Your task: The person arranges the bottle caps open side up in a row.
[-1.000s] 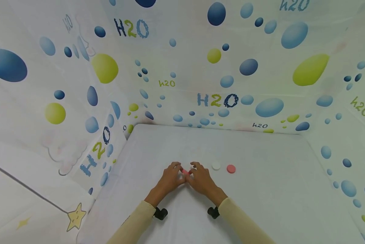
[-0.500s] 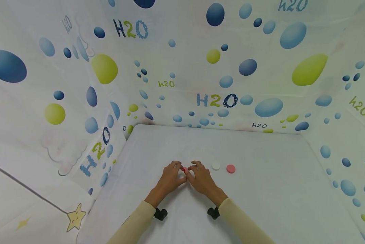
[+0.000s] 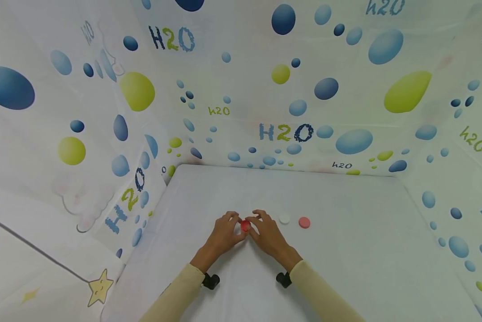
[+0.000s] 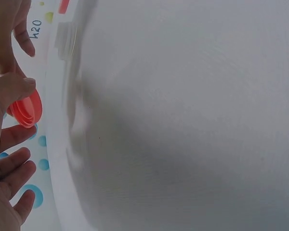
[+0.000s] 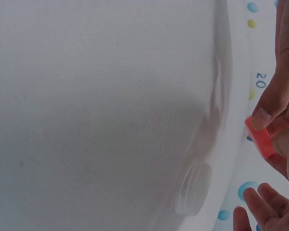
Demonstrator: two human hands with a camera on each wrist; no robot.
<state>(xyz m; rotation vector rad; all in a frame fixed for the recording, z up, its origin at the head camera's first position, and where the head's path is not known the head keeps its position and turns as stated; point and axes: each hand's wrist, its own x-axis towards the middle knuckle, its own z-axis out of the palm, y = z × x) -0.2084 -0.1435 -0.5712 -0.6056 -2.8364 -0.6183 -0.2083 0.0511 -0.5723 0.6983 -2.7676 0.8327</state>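
Note:
In the head view my left hand (image 3: 233,225) and right hand (image 3: 257,225) meet at the middle of the white table (image 3: 345,255). Together they pinch a small red cap (image 3: 245,225) between their fingertips, just above the surface. The left wrist view shows the red cap (image 4: 26,108) on edge, open side out, with a thumb (image 4: 14,86) pressing on its rim. Seen from the right wrist, the red cap (image 5: 260,137) is held by a thumb (image 5: 265,115) and a finger behind it. The other fingers are spread loosely.
A white cap (image 3: 284,218) and a pink-red cap (image 3: 304,222) lie on the table just right of my right hand. The white cap (image 5: 192,187) shows blurred in the right wrist view. Bubble-print cloth walls (image 3: 285,89) close in the back and both sides.
The red cap between my fingertips has turned and shows more of its round face now. Both hands have stayed together at the same spot.

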